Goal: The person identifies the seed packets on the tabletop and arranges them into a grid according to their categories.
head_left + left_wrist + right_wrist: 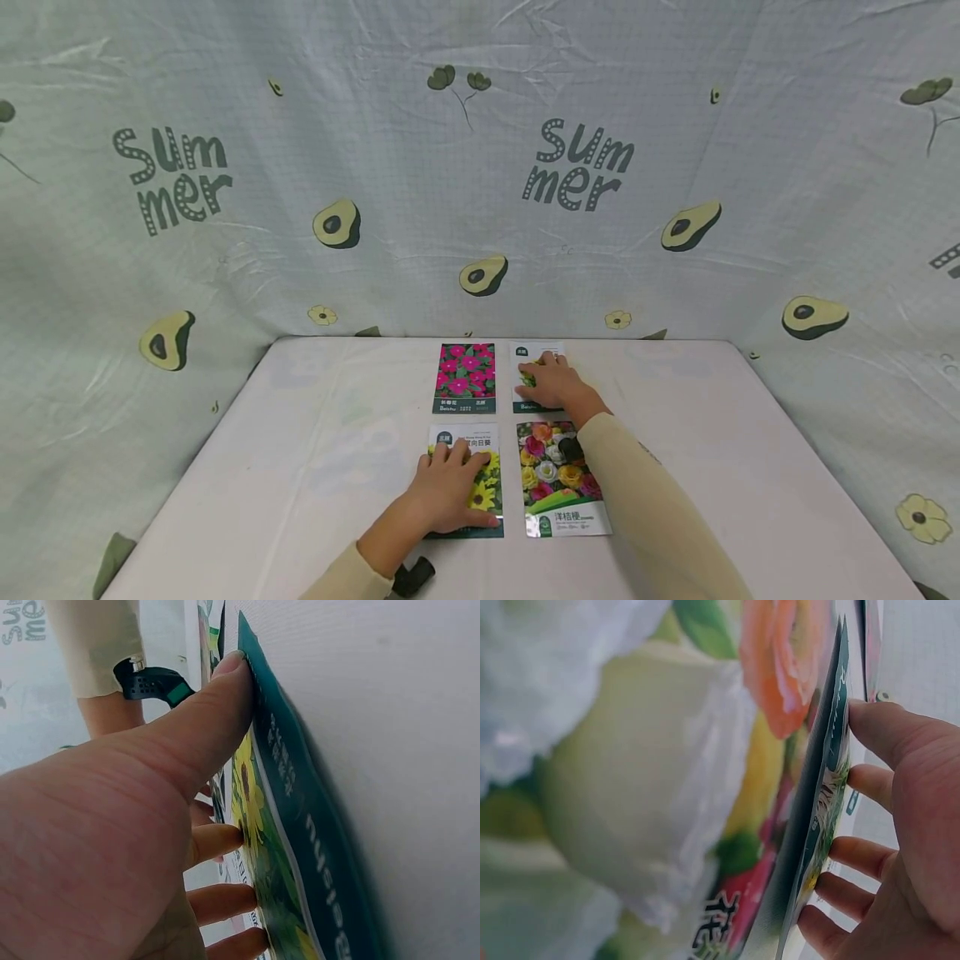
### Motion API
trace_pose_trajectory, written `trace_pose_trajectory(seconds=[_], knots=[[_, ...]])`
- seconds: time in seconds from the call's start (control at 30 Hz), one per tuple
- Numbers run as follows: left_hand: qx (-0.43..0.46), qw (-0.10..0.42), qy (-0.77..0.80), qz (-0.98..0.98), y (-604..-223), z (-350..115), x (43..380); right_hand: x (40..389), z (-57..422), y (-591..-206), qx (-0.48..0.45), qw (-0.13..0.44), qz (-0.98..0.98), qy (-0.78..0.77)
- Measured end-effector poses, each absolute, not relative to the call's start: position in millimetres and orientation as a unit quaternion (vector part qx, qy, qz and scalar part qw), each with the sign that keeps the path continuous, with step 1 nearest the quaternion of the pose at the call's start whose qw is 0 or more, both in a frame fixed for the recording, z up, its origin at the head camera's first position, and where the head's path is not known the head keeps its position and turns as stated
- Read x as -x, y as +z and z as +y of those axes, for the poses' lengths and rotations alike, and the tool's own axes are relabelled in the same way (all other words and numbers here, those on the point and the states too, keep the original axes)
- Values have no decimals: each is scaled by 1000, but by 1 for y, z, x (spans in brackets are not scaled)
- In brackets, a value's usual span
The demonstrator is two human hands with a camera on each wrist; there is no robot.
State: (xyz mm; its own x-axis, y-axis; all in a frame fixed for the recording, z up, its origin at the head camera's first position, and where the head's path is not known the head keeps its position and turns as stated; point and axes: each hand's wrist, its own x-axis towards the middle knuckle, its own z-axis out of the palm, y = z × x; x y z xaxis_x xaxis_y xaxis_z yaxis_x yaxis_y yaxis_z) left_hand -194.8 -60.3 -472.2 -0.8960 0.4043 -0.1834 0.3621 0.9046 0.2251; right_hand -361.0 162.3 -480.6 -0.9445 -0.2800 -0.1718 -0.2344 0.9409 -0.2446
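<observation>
My left hand [442, 492] rests with spread fingers on a sunflower seed packet [485, 497] at the near left. In the left wrist view, its thumb touches the packet's dark green lower strip [281, 761], and its other fingertips meet the yellow flower picture. My right hand [555, 383] reaches to the far right packet [528, 407], white with a green lower band, and covers much of its picture. In the right wrist view, the fingertips touch that seed packet [826, 791] along its face, fingers extended. Both packets lie on the table.
A packet with pink flowers [465, 373] lies at the far left of the group. Under my right forearm is a packet with multicoloured blooms [551, 475]. All lie on a white-covered table [345, 450], before a hanging printed cloth [405, 167].
</observation>
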Motion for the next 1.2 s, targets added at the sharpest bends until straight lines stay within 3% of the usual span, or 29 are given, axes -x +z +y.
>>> trace_pose_trajectory(seconds=[0.43, 0.8, 1.2], knots=[[-201, 100, 106, 969, -474, -60, 197, 359, 162, -481, 132, 84, 983, -95], [-165, 12, 164, 973, -479, -75, 220, 359, 175, -487, 138, 43, 985, -95], [-100, -82, 169, 977, -476, -148, 267, 358, 222, -489, 114, -23, 980, -163]])
